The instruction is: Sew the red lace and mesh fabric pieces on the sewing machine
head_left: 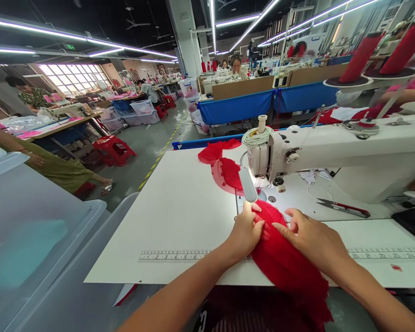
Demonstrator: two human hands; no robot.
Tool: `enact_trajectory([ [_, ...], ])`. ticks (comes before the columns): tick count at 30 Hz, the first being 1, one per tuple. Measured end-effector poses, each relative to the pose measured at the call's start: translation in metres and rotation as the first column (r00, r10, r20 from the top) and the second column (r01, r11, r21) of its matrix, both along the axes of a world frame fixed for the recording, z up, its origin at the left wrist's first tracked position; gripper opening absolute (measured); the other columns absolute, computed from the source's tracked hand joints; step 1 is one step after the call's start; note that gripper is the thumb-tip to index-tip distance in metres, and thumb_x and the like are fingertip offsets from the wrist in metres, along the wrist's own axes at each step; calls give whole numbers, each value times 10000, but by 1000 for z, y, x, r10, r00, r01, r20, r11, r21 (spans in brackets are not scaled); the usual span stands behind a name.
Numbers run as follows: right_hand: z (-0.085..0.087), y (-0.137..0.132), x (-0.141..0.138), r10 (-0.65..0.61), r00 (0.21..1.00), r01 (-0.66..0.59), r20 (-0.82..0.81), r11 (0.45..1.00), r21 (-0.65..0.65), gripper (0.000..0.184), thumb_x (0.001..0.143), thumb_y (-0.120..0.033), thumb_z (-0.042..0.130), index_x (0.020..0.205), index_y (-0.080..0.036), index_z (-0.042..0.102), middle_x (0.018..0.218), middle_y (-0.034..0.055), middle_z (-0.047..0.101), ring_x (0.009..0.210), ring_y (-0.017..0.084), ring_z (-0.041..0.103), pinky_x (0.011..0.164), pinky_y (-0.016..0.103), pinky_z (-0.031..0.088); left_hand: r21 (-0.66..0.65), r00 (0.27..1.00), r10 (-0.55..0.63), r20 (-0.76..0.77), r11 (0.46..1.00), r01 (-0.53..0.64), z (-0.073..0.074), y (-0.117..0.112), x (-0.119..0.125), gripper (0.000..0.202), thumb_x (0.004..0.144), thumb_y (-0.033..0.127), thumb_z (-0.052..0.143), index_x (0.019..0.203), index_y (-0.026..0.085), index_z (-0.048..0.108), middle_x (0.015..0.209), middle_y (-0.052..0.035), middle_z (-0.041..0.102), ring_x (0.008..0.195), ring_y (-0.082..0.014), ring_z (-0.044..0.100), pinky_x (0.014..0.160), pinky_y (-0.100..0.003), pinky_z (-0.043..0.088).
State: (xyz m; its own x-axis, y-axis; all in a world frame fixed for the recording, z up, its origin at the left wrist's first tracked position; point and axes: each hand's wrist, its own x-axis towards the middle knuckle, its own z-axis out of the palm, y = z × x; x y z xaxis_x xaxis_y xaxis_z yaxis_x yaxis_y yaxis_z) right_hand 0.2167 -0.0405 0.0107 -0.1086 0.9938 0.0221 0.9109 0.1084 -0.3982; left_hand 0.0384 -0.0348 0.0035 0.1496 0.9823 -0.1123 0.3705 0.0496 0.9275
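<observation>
A long piece of sheer red fabric [280, 258] runs from under the sewing machine head toward me and hangs over the table's front edge. My left hand [245, 233] is closed on its left side, thumb and fingertips pinching the cloth just in front of the needle area. On the right edge of the cloth, my right hand [311, 237] has its thumb on top and its other fingers curled; some fingertips are hidden. The white sewing machine [318, 152] stands over the cloth, and a pale flat guard hides the needle. More red fabric spreads out behind it.
Thread snips [344, 207] with red handles lie right of the needle area. A printed ruler [174, 256] runs along the white table's [159, 203] front. Clear plastic bins [38, 230] stand at left. Red thread cones [361, 57] rise at right. Other people sit at machines beyond.
</observation>
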Motion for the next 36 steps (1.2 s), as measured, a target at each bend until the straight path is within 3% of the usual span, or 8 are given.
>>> enact_trajectory([
  [7,-9,8,11,93,991,-99,101,993,64,274,885,-248,366,1027,-238,600,956,55,713,737,220,672,531,299,424,7,995,-92,-41,996,92,8,-2,-1,271,727,-17,399,702,185,578,838,-6,607,791,-152,572,767,-271,455],
  [11,-6,17,26,-78,991,28,107,912,409,293,893,-221,347,963,-205,631,1000,112,667,654,216,636,469,322,411,-43,996,-87,-30,995,86,5,-2,-2,142,727,64,497,696,182,572,836,-8,617,745,-147,576,711,-264,463],
  [13,-4,19,17,66,998,-46,-20,849,526,281,898,-216,368,1002,-194,629,1037,123,657,753,217,661,567,331,500,-64,994,-103,-21,993,102,5,-1,-2,87,722,107,545,678,182,551,801,2,619,708,-136,573,674,-250,454],
  [17,-13,24,-12,452,870,-347,-195,844,409,295,919,-187,354,986,-206,641,1032,91,699,955,209,683,792,338,575,-94,988,-153,-31,984,149,10,0,-5,102,786,224,555,692,185,551,658,33,561,600,-114,511,568,-225,398],
  [23,-35,40,-12,498,865,-445,-71,823,353,366,936,-215,383,1184,-180,650,1283,108,657,1107,239,662,883,394,586,-112,966,-216,-140,973,201,16,10,-15,354,872,362,496,565,202,423,534,42,472,526,-118,503,524,-231,385],
  [27,-35,45,-5,534,843,-514,64,764,389,373,956,-199,387,1228,-205,643,1286,68,662,1103,218,667,891,392,589,9,931,-53,-362,998,61,18,31,-27,475,850,366,554,511,224,254,500,38,332,554,-156,479,559,-269,370],
  [31,-36,49,-3,532,837,-528,124,729,436,387,971,-194,359,1226,-199,651,1271,62,672,1089,210,671,901,378,584,217,853,144,-501,975,-37,19,41,-30,249,788,156,566,624,216,389,775,-36,506,856,-233,535,754,-339,434],
  [36,-32,54,2,576,794,-600,194,691,403,399,954,-168,365,1239,-194,643,1300,58,655,1083,214,670,883,364,588,359,829,-90,-552,872,334,4,35,-26,156,916,129,389,835,202,499,914,-57,571,808,-185,531,760,-320,493],
])
